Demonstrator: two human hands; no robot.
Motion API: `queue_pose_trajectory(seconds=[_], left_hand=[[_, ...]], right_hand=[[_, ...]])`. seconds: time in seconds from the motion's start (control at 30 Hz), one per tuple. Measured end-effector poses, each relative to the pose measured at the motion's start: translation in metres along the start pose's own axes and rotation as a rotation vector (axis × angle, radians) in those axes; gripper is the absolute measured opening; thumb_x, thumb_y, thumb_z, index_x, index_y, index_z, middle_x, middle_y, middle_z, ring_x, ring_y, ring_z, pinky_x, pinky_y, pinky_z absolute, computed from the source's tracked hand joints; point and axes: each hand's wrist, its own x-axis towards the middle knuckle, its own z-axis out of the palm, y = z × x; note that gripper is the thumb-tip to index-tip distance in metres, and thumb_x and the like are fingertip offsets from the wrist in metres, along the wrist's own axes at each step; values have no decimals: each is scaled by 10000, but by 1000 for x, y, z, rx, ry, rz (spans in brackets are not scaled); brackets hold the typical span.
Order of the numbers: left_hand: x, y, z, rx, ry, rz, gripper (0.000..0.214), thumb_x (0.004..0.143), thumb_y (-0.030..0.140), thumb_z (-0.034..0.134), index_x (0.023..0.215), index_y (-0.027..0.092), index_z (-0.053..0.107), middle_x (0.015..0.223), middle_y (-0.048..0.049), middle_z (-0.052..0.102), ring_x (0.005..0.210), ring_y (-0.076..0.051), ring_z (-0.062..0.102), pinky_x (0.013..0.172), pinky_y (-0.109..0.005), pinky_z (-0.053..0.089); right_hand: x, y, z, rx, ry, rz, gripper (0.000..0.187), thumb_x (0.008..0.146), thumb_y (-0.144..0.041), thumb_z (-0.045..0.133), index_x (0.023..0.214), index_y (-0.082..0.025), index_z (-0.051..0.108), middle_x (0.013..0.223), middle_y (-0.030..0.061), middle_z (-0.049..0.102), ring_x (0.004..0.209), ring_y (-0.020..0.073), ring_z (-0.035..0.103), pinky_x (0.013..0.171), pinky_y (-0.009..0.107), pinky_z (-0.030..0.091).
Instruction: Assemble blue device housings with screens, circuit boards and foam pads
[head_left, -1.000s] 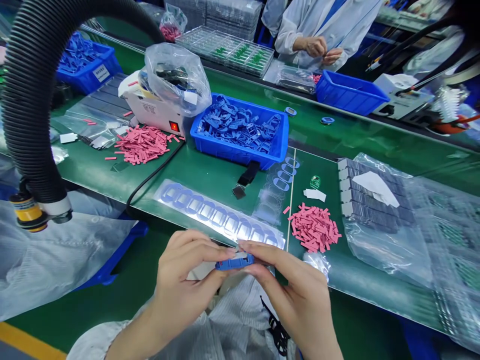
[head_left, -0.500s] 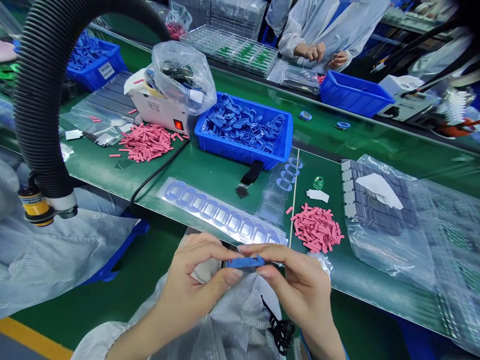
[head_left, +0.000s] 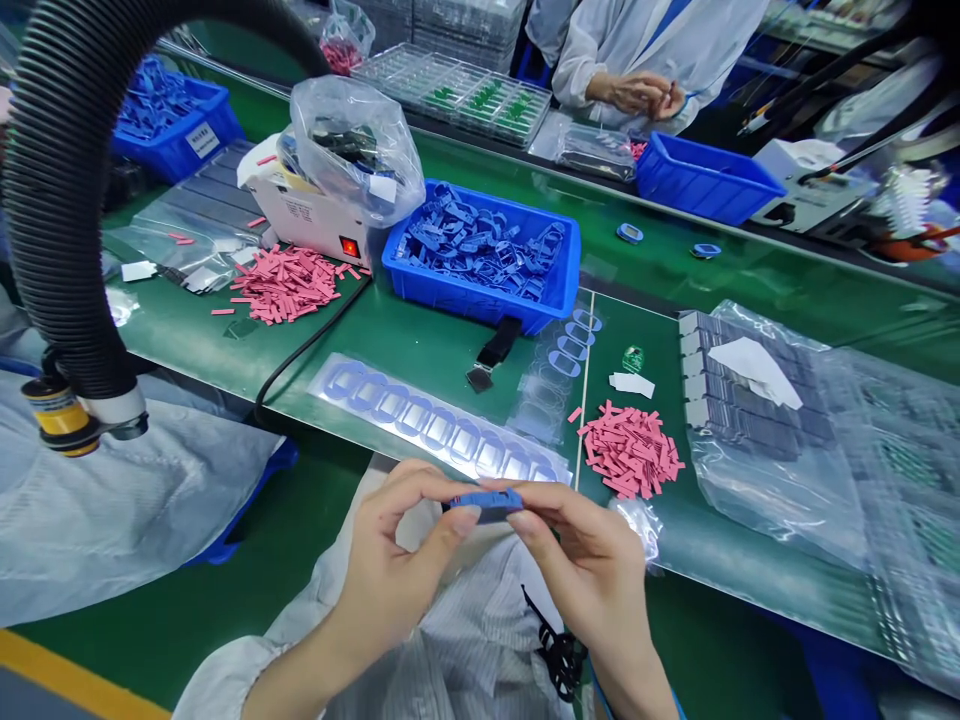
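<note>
Green workbench (head_left: 420, 340) runs across the scene, a blue plastic crate (head_left: 465, 300) of blue parts on its far side. Above the near edge, the left hand (head_left: 405, 565) and right hand (head_left: 589, 565) clamp a small blue plastic part (head_left: 487, 505) between their fingertips (head_left: 465, 518), just short of a clear film sheet (head_left: 435, 425), pink strips (head_left: 630, 450) to the right

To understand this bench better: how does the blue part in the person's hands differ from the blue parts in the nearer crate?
The held blue plastic part is single, pinched between left hand and right hand; the loose blue plastic parts lie heaped, tangled, in the blue crate. Both are bright blue.
</note>
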Motion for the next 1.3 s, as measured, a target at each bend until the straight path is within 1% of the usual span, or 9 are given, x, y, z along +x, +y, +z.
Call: queue_pose_trajectory(seconds=[0.13, 0.27, 0.4, 0.63, 0.83, 0.97, 1.07, 1.17, 1.3], left_hand=[[-3, -3, 12, -97, 59, 10, 109, 790, 214, 679, 862, 265, 742, 768, -18, 728, 777, -171, 622, 726, -302, 525], [-5, -3, 21, -132, 81, 45, 136, 789, 201, 681, 890, 272, 740, 793, -13, 746, 788, -168, 619, 728, -297, 527], [-4, -4, 19, -72, 70, 99, 116, 769, 231, 709, 875, 262, 744, 733, -21, 741, 736, -180, 601, 667, -308, 525], [-4, -3, 8, 30, -17, 99, 78, 790, 286, 689, 829, 236, 734, 670, -28, 683, 685, -178, 581, 603, -291, 495], [1, 2, 0, 22, -124, 136, 119, 773, 238, 712, 885, 263, 742, 726, -8, 746, 726, -168, 611, 671, -282, 503], [7, 7, -8, -17, -275, -36, 208, 771, 245, 711, 961, 319, 752, 1055, -11, 758, 1006, -204, 674, 913, -318, 509], [8, 8, -10, -86, -274, -186, 240, 763, 202, 713, 930, 372, 748, 1020, 29, 758, 968, -188, 707, 871, -260, 553], [6, 5, -9, -70, -200, -96, 310, 721, 140, 743, 927, 372, 746, 965, 36, 770, 882, -186, 733, 797, -235, 586], [2, 0, -6, 151, -89, 284, 570, 655, 118, 800, 1169, 313, 645, 968, -8, 779, 824, -199, 737, 760, -278, 597]], right_hand=[[-2, 1, 13, -204, 151, -88, 321, 777, -156, 681, 1085, -194, 598, 1066, 97, 703, 1008, 225, 674, 798, 330, 604], [-5, 0, 21, -165, 300, -62, 297, 736, -152, 721, 998, -207, 590, 982, 72, 706, 942, 210, 686, 798, 345, 601], [-4, 0, 8, -22, 180, 7, 199, 742, -134, 724, 892, -225, 628, 925, 32, 731, 889, 190, 707, 761, 283, 605], [-3, -1, -20, 34, -104, 34, 203, 818, -111, 646, 963, -249, 678, 1019, 16, 738, 941, 187, 705, 807, 268, 595], [-6, 5, -17, 29, -34, -25, 249, 827, -84, 621, 986, -265, 683, 989, 0, 744, 915, 186, 712, 798, 275, 598], [-4, 13, -21, -121, 6, -246, 383, 828, -25, 581, 1115, -269, 652, 1044, 5, 730, 974, 192, 694, 825, 302, 589], [-4, 17, -22, -252, 6, -404, 485, 799, 11, 593, 1208, -248, 610, 1104, 31, 711, 997, 208, 685, 823, 311, 587], [-8, 17, -15, -177, 57, -288, 515, 792, -91, 674, 1268, -254, 562, 1052, 40, 730, 917, 207, 709, 801, 301, 590], [-17, 12, 0, 160, 172, 92, 431, 735, -366, 751, 1139, -269, 637, 715, -6, 744, 596, 153, 696, 614, 232, 588]])
